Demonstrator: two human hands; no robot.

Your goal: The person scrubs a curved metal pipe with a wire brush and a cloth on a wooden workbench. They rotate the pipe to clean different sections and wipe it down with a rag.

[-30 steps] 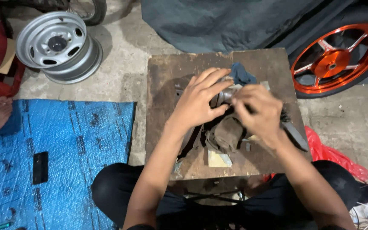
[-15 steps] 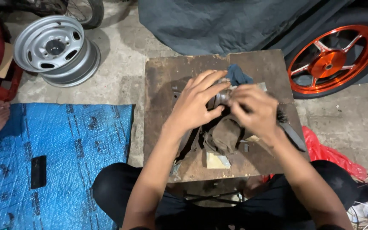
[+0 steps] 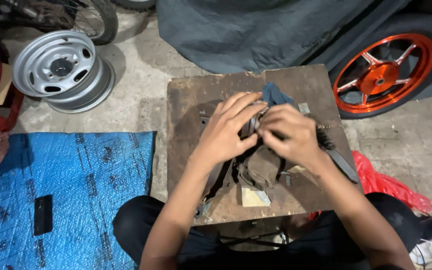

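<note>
Both hands barely shifted, left hand (image 3: pixel 226 132), right hand (image 3: pixel 288 134), same metal part (image 3: pixel 254 122)

At ten o'clock we see a silver wheel rim (image 3: pixel 62 70); at two, an orange-spoked wheel (image 3: pixel 381 75); at eight, a blue mat (image 3: pixel 66 195).

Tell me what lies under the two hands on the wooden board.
Under the left hand and right hand on the wooden board: a dirty brown rag, a blue cloth. The part they grip is mostly covered.

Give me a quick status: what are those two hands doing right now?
Left hand and right hand both closed on a small metal part. Over the worn wooden board. Blue rag and brown cloth close by.
</note>
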